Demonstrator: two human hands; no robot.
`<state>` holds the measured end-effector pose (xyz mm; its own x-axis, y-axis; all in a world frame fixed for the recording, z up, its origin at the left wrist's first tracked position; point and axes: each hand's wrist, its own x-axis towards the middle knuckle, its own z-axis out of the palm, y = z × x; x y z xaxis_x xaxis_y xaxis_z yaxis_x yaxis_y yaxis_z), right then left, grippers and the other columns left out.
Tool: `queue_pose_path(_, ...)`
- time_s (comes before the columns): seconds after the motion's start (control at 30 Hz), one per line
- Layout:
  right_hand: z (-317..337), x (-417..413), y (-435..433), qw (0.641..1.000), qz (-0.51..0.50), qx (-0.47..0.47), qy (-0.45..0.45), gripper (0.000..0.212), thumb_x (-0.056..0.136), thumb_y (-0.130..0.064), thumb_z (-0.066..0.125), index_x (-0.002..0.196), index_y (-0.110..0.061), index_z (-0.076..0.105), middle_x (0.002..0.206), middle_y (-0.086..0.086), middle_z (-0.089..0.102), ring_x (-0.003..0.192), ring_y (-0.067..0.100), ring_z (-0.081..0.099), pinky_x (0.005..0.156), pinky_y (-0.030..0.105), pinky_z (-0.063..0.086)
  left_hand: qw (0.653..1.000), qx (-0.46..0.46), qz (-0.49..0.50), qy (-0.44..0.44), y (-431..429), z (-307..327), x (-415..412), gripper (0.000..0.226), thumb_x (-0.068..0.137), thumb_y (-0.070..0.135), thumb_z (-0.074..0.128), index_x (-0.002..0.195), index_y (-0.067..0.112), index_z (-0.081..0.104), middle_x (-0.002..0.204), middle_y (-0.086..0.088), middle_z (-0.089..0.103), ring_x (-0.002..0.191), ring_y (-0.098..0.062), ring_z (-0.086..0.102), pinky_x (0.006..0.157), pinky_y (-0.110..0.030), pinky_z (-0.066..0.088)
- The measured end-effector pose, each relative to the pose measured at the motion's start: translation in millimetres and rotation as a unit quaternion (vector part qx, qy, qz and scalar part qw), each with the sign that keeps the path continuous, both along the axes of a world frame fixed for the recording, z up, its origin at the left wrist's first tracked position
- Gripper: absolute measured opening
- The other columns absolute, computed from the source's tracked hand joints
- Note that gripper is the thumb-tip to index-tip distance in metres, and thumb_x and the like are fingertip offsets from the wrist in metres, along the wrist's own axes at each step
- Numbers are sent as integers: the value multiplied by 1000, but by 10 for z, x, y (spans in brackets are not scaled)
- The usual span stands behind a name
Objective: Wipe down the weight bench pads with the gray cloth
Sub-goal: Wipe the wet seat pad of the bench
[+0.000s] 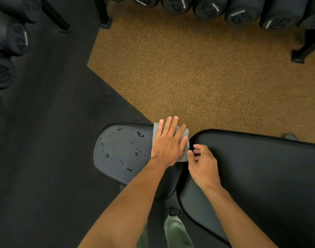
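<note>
Down nearest me, one trouser leg (172,230) shows between my two forearms. Just beyond it, my right hand (203,162) sits at the near-left end of the long pad (260,172). Its fingers are loosely curled and blurred right at the cloth's edge; pinching or only touching, I can't tell. My left hand (168,143) is flat, fingers straight and slightly spread, pressing the gray cloth (185,155) onto the right end of the seat pad (117,163).

Count: one cloth, two pads, two hands.

Now the key bit: the droplets (140,134) lie to the left of my left fingers, scattered along the seat pad, whose long axis runs left to right across my view. So I reckon the wipe goes leftward, and the left hand is the nearer one. The drops are too small to count surely. The long pad runs off right and looks dry.

Farther out, tan speckled floor (197,68) meets black matting (54,122). Farthest, dumbbells (240,15) line the top and left, cut off by the frame, so no clean count.
</note>
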<state>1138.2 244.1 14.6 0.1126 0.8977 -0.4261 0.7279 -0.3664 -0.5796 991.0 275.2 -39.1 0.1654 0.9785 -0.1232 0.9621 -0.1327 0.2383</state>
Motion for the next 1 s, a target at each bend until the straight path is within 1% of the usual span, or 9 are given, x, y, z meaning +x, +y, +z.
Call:
queue_pose_path(0.07, 13, -69, 14, 1000, 1, 5, -4, 38, 98, -32, 63, 132, -16, 58, 123, 0, 65, 95, 13, 67, 89, 36, 57, 999, 6, 38, 18, 98, -7, -151, 50, 110, 43, 31, 138, 13, 60, 148, -15, 56, 142, -35, 46, 126, -55, 18)
queue_pose_path(0.13, 31, -158, 43, 1000, 7, 13, -14, 38, 97, -29, 63, 132, -15, 57, 125, 1, 63, 98, 14, 66, 90, 37, 56, 997, 2, 69, 33, 162, -3, -360, 49, 110, 43, 31, 116, 11, 67, 118, -12, 70, 118, -33, 60, 123, -53, 26)
queue_pose_path(0.23, 75, -307, 90, 999, 23, 13, -23, 41, 97, -24, 62, 136, -15, 54, 129, 0, 59, 107, 16, 62, 93, 34, 53, 993, -1, 103, 53, 195, 5, -748, 51, 109, 44, 34, 95, 10, 70, 92, -11, 73, 94, -33, 64, 108, -48, 42)
queue_pose_path(0.4, 116, -527, 137, 995, 68, 29, -61, 47, 95, -27, 63, 140, -17, 50, 130, 3, 56, 120, 19, 56, 97, 37, 51, 982, -27, 174, 62, 170, 13, -1422, 55, 105, 45, 36, 80, 9, 69, 81, -14, 72, 82, -37, 65, 84, -47, 46)
queue_pose_path(0.53, 75, -560, 131, 996, 58, 18, -65, 48, 94, -23, 63, 140, -18, 50, 131, 1, 54, 121, 19, 56, 97, 39, 52, 955, -71, 286, 19, 22, 35, -1820, 63, 105, 51, 25, 88, 7, 67, 91, -17, 71, 89, -41, 67, 80, -50, 53)
queue_pose_path(0.7, 69, -588, 74, 998, 33, 25, -56, 46, 92, -13, 61, 137, -18, 53, 129, 2, 57, 122, 20, 56, 96, 39, 52, 849, -98, 511, -95, -455, 42, -2044, 61, 108, 58, 21, 126, 15, 62, 124, -20, 68, 114, -48, 61, 95, -54, 44)
queue_pose_path(0.8, 86, -628, 15, 998, 22, 33, -56, 46, 90, -11, 61, 136, -18, 56, 128, 2, 59, 122, 20, 55, 97, 35, 48, 781, -78, 603, -140, -733, 74, -1946, 72, 106, 64, 18, 129, 12, 62, 125, -23, 68, 117, -47, 60, 100, -54, 42)
queue_pose_path(0.93, 119, -640, -96, 997, 33, 39, -61, 46, 90, -11, 62, 135, -19, 56, 128, 0, 59, 121, 18, 54, 95, 32, 46, 732, -16, 662, -163, -967, 74, -1668, 69, 106, 64, 23, 129, 8, 57, 123, -22, 68, 113, -46, 63, 92, -55, 46)
queue_pose_path(1.0, 127, -618, -145, 996, 47, 41, -62, 45, 90, -11, 63, 134, -19, 56, 127, 0, 59, 121, 18, 54, 95, 31, 46, 691, -3, 700, -181, -1032, 67, -1502, 68, 105, 64, 26, 138, 11, 53, 130, -19, 66, 117, -45, 62, 96, -57, 47)
